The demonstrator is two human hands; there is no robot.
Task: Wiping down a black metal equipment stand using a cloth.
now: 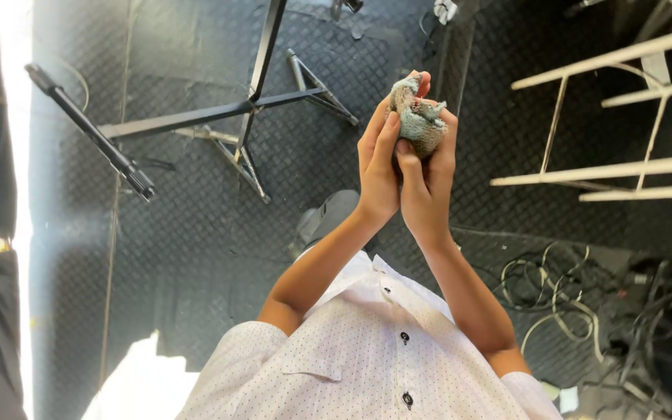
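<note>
The white dotted shirt [367, 358] with dark buttons fills the bottom of the view, closest to the camera, and both bare forearms rise from its short sleeves to meet in front of the chest. There the hands are pressed close together around a crumpled rag [418, 117], teal and brownish, bunched into a small lump. The left hand [379, 163] lies flat along the rag's left side with its fingers reaching up past the top. The right hand [429, 183] cups the rag from below and from the right, with its fingers curled over the far edge. The rag sits at the fingertips of both hands, held well above the floor, and its slightly longer axis runs away from the body. Neither hand is clearly nearer, since both touch it. Below lies a dark, diamond-patterned floor mat [196, 233], where a grey shoe [324, 218] shows just beside the left wrist. A black folding stand [250, 109] spreads its legs to the left, a white metal frame [608, 167] stands to the right, and loose cables [561, 303] coil near the right elbow. There is open room straight ahead between the stand and the frame.
</note>
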